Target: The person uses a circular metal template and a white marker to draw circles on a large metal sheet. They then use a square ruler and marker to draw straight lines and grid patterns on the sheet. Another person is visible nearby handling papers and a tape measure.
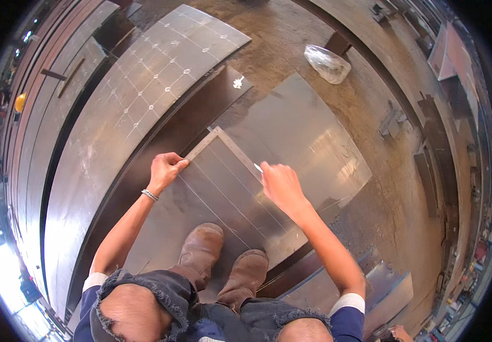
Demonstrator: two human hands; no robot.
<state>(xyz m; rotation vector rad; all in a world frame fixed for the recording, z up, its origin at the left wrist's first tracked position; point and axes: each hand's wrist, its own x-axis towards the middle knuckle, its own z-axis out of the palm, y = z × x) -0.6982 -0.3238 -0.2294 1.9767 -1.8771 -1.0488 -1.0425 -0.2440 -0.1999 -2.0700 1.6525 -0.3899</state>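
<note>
A flat metal carpenter's square (233,149) lies on a dark steel plate (214,196), its corner pointing away from me. My left hand (167,170) pinches the end of its left leg at the plate's left edge. Closed around a thin white marking stick, probably chalk (258,167), my right hand (282,185) sits beside the right leg. The stick's tip is against or very near that leg's edge; I cannot tell which. Several pale straight lines run across the plate from the square towards my brown boots (202,251), which stand on the same plate.
To the left is a long steel plate (149,80) marked with a grid of lines and small circles. A bare plate (326,137) lies at the right. Beyond it, a clear plastic bag (327,64) rests on the dirt floor. Metal offcuts (393,119) lie farther right.
</note>
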